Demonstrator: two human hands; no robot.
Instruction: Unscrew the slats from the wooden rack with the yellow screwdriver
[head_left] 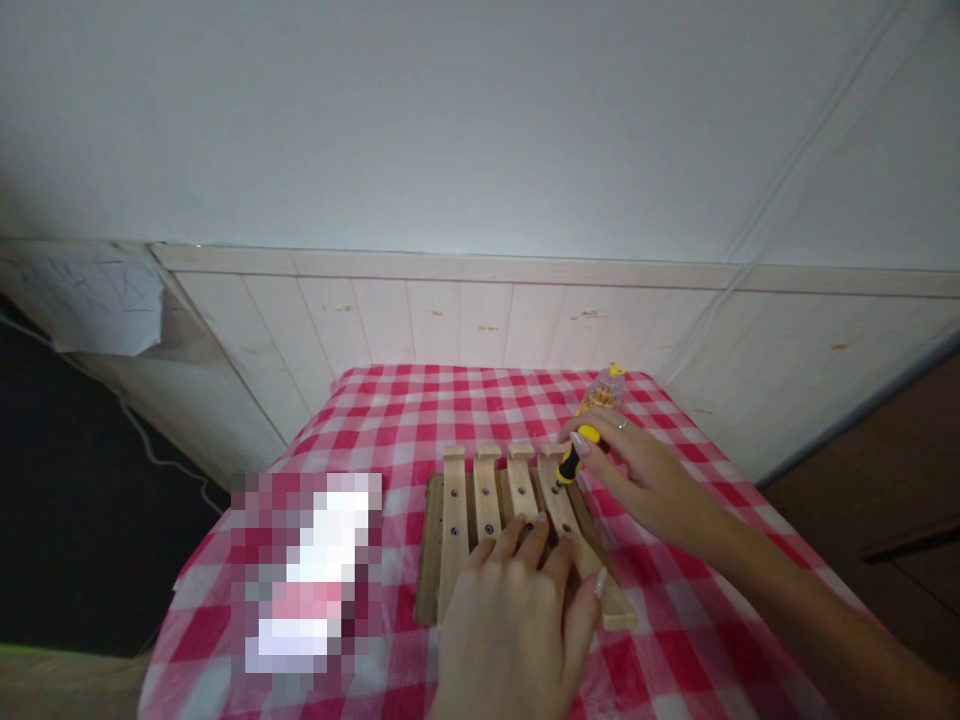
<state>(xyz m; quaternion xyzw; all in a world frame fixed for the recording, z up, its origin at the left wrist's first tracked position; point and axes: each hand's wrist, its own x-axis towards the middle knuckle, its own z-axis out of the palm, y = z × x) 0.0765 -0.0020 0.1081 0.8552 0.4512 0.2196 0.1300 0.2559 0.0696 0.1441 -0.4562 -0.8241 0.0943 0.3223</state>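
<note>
A slatted wooden piece (pixel 454 510) lies in front of me, with several pale slats fixed by dark screws across darker boards. My left hand (pixel 517 600) rests flat on the slats, fingers stretched out and apart, covering their lower middle. In my right hand (pixel 637 470) is a small yellow-and-black screwdriver (pixel 571 466), gripped by the handle. Its tip meets the upper screw (pixel 556 490) on the rightmost slat. That slat sits at a slant, its near end angled out to the right.
A red-and-white checked cloth (pixel 405 410) covers the table. Behind my right hand lies a clear container with a yellow top (pixel 611 380). A pixelated patch (pixel 307 570) hides something at the left. The white panelled wall (pixel 480 320) stands along the far edge.
</note>
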